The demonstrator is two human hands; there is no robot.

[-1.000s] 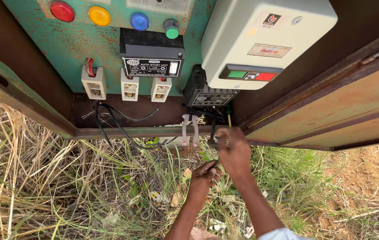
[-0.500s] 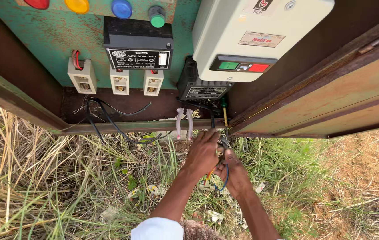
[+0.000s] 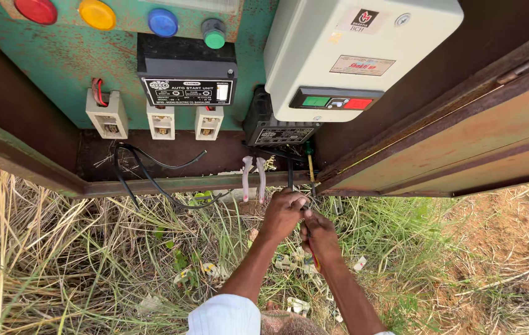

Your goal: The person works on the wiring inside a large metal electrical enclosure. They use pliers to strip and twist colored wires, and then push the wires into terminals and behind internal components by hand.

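Below the rusty cabinet's lower edge (image 3: pixel 215 184), at six o'clock from the grey starter box (image 3: pixel 345 49), our left hand (image 3: pixel 282 214) pinches a dark wire (image 3: pixel 290 177) while our right hand (image 3: pixel 319 236) closes its fingers around it too. Bare ends could touch and short. Loose pale wires (image 3: pixel 253 177) hang at nine o'clock; black cables (image 3: pixel 146 174) and dry grass (image 3: pixel 60 260) crowd beyond.
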